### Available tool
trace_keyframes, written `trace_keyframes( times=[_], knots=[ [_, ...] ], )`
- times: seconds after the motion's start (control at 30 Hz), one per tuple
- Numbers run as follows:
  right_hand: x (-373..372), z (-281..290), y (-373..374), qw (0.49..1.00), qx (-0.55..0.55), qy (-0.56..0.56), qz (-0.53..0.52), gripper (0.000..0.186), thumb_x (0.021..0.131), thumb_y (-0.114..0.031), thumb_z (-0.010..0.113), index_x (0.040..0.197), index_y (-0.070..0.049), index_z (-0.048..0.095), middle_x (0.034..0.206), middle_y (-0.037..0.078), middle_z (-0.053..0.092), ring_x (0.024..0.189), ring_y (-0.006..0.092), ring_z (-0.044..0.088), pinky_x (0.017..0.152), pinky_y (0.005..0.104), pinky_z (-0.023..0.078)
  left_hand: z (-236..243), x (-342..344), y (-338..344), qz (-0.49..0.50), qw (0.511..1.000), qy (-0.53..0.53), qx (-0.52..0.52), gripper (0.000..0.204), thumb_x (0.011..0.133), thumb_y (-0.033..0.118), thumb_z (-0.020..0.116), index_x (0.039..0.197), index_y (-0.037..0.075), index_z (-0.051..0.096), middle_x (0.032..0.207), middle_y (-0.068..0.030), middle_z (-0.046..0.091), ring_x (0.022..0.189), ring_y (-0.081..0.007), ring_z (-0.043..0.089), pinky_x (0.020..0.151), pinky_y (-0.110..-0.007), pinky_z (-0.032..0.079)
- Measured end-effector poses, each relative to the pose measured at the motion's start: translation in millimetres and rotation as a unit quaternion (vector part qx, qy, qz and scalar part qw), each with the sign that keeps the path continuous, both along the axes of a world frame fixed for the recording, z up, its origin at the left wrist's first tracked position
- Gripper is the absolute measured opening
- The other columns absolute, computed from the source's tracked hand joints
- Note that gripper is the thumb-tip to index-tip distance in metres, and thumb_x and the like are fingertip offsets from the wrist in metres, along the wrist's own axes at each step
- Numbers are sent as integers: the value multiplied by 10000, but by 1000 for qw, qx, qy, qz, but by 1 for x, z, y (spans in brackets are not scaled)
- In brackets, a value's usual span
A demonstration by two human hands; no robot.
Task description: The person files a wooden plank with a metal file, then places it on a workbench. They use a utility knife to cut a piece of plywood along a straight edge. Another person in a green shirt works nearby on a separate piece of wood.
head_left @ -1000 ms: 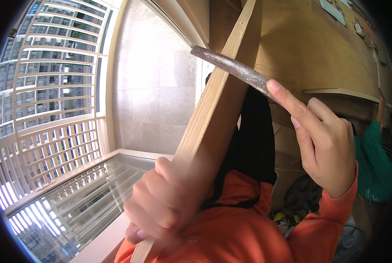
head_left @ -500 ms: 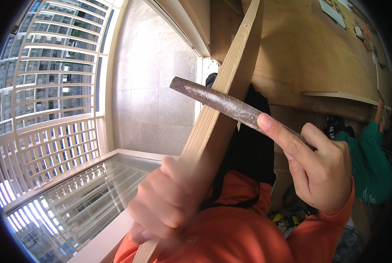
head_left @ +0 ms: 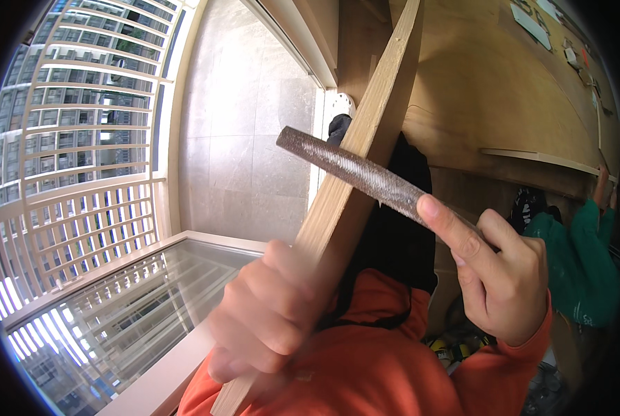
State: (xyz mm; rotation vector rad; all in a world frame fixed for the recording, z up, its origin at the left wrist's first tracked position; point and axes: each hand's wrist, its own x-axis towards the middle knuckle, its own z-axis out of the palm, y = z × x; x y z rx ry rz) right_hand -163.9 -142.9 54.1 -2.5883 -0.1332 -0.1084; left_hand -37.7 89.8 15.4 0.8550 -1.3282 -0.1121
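A long wooden board (head_left: pixel 360 142) runs from low in front of my body up to the far edge, its narrow edge facing up. My left hand (head_left: pixel 261 308) is wrapped round the near part of the board, slightly blurred. In my right hand (head_left: pixel 501 270) is a dark, worn metal rasp (head_left: pixel 365 175), with the index finger stretched along its upper face. The rasp lies slantwise across the board's narrow edge, its blunt tip past the left side. The rear end of the rasp is hidden in my right palm.
At right stands a large plywood worktable (head_left: pixel 476 90) with papers and small pieces on it. Another person in a green sleeve (head_left: pixel 577 256) is at the far right. To the left are a slatted railing (head_left: pixel 91 139), a glass pane (head_left: pixel 130 312) and a tiled floor (head_left: pixel 247 152).
The rasp has slid a little right and toward me across the board's edge, my right hand moving with it. My left hand keeps its hold on the board.
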Motion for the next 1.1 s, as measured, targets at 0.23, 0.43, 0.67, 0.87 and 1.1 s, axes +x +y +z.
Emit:
trace_keyframes(
  times=[0.23,0.43,0.67,0.87,1.1],
  knots=[
    [-8,1,3,1000,0,3,13,666,738,85,589,1367,-127,636,652,59,396,462,206,403,423,359,364,6,-5,-4,17,999,8,26,367,803,285,326,476,178,457,518,41,506,538,-78,488,787,-286,354],
    [-11,12,-1,999,33,7,25,635,764,85,568,1366,-108,632,673,69,446,462,210,421,427,356,368,9,-17,-14,21,998,50,-14,228,690,210,404,477,129,406,517,-12,399,482,-143,376,449,-276,289],
    [-19,5,6,999,28,16,0,660,746,100,577,1370,-109,629,663,63,430,460,209,417,421,351,364,11,-15,-17,-4,999,32,-3,199,666,220,405,491,127,392,537,-29,420,502,-158,383,431,-295,294],
    [-20,-3,15,998,42,6,-39,670,792,68,590,1411,-188,596,662,49,409,444,209,401,406,365,380,8,-18,-21,1,998,44,-41,211,677,202,390,484,116,389,509,-38,398,466,-165,340,421,-304,266],
    [-16,-2,20,997,34,52,-54,617,825,82,547,1408,-113,594,660,71,389,473,210,399,448,353,362,9,-20,-21,11,998,47,-30,271,735,218,376,490,106,405,511,-44,420,464,-171,349,485,-317,306]
  ],
)
